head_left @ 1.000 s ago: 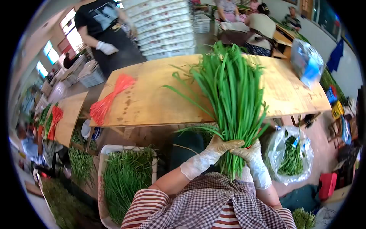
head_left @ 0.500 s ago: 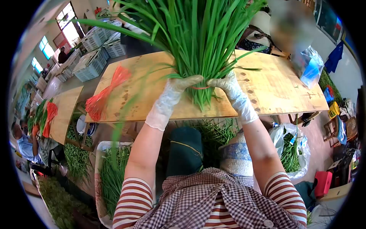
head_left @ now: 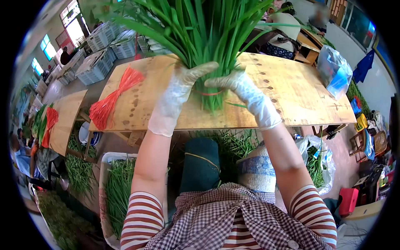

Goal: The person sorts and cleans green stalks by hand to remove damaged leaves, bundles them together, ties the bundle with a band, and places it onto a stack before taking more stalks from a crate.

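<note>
A thick bunch of long green chives (head_left: 208,41) stands upright over the wooden table, its leaves fanning out at the top. A thin red tie (head_left: 208,93) circles it near the cut ends. Wearing a whitish glove, my left hand (head_left: 185,83) is closed around the bunch from the left, above the tie. My right hand (head_left: 237,85), gloved too, wraps it from the right, thumb across the front. The far fingers of both hands are hidden behind the stalks. To the left, a bundle of red plastic strips (head_left: 116,98) lies on the table.
The wooden table (head_left: 291,96) spans the front. A clear plastic bag (head_left: 335,73) sits at its right end. By my left knee stands a bin (head_left: 104,183) of loose greens; a bag of greens (head_left: 318,158) lies right. White crates (head_left: 95,66) and co-workers are farther off.
The chives and both hands have shifted slightly left. The hands sit closer together, my left thumb now higher than the right across the stalks. A stray leaf blurred at the left is gone.
</note>
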A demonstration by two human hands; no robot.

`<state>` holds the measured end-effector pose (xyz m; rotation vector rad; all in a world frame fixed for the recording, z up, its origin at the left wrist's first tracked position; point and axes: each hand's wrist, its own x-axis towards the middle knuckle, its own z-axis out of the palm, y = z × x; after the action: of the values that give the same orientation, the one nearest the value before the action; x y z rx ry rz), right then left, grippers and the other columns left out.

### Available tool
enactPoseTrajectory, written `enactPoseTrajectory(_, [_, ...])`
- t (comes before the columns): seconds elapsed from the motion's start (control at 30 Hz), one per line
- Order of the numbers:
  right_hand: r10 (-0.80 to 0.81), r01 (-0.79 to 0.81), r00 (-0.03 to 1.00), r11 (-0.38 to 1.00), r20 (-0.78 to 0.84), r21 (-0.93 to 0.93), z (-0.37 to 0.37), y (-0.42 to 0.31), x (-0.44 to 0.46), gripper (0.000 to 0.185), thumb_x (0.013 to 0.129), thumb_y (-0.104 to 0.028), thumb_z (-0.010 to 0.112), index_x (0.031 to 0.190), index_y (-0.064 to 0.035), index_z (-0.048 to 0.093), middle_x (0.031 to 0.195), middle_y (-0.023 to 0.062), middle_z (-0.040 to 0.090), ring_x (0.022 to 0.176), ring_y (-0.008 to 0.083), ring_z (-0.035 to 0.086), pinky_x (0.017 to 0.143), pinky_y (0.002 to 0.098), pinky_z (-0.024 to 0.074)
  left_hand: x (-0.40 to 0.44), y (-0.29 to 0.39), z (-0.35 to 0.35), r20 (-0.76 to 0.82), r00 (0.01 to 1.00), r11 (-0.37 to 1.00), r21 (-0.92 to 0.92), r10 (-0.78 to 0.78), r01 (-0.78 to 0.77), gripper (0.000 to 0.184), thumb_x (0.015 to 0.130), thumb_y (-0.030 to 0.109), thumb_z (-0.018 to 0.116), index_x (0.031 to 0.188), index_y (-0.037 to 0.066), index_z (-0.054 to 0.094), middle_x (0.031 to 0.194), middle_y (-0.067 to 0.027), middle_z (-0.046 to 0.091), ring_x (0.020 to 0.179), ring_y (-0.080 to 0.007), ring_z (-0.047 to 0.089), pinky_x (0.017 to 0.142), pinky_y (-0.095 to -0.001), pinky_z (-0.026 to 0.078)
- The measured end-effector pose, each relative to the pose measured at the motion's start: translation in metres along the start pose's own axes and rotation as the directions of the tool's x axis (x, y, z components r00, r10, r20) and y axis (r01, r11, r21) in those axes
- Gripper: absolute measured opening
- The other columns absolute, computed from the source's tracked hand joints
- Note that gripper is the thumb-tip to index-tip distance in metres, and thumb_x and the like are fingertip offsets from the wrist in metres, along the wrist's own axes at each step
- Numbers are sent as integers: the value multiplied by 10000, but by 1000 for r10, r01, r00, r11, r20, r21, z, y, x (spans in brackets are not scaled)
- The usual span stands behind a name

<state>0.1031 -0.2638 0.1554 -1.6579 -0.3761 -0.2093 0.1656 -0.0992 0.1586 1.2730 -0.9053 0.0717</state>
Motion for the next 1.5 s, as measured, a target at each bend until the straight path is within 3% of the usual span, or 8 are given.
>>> enactPoseTrajectory(0.1, [23,-22,996,1000,-91,6,14,-2,-12,507,651,-100,844,1098,-35,614,1018,64,668,908,150,619,808,297,515,-8,26,4,215,949,821,481,230,-308,382,959,110,480,1339,84,462,1261,-220,542,1171,-276,548,1067,-368,400])
enactPoseTrajectory(0.23, [179,-6,894,921,-410,389,40,-25,-20,443,693,-180,840,1049,-39,616,974,52,671,885,182,637,790,314,522,42,55,27,214,976,949,294,48,-111,821,774,519,672,1332,-21,404,1215,-249,559,1142,-322,546,1049,-354,373])
enactPoseTrajectory(0.37, [461,-312,886,681,-57,662,7,0,-19,536,800,-380,739,1171,-37,562,1137,97,615,950,240,629,796,422,520,67,66,11,239,940,636,771,-244,-31,954,703,609,709,1250,-120,428,1165,-257,582,1107,-323,563,978,-371,423])
enactPoseTrajectory(0.6, [345,-342,932,939,-114,40,0,117,-72,404,913,-248,615,1214,9,533,945,85,672,735,164,641,622,277,518,0,24,-39,132,682,284,952,-719,114,791,791,532,676,1341,18,434,1174,-224,593,1150,-306,539,969,-368,415])
enactPoseTrajectory(1.03, [505,-443,845,475,177,761,56,50,-102,694,841,-498,647,1294,-8,454,1169,135,588,1073,240,575,874,369,496,-44,61,-6,205,648,522,780,-734,345,577,969,407,437,1425,71,335,1405,-163,420,1256,-257,448,1003,-316,402])
enactPoseTrajectory(1.13, [546,-340,837,503,13,794,53,60,-129,550,857,-260,675,1263,36,450,1131,167,601,1004,261,614,894,391,497,-80,31,-35,340,859,892,376,-384,250,527,945,356,481,1381,68,418,1230,-93,547,1039,-153,552,891,-284,456])
enactPoseTrajectory(1.33, [640,-375,769,466,-12,801,29,49,-189,480,842,-83,667,1248,68,459,1113,168,616,952,246,640,855,365,520,-152,-14,-32,298,312,327,3,-902,945,722,846,548,592,1357,64,431,1201,-99,579,1070,-172,563,881,-333,482])
enactPoseTrajectory(1.5, [678,-561,721,692,-144,454,-20,53,-225,791,836,-407,676,1386,36,322,1281,165,503,1169,232,487,974,327,397,-205,-42,88,326,647,317,-667,-690,674,791,807,526,655,1391,74,371,1321,-108,509,1190,-228,514,1011,-396,434])
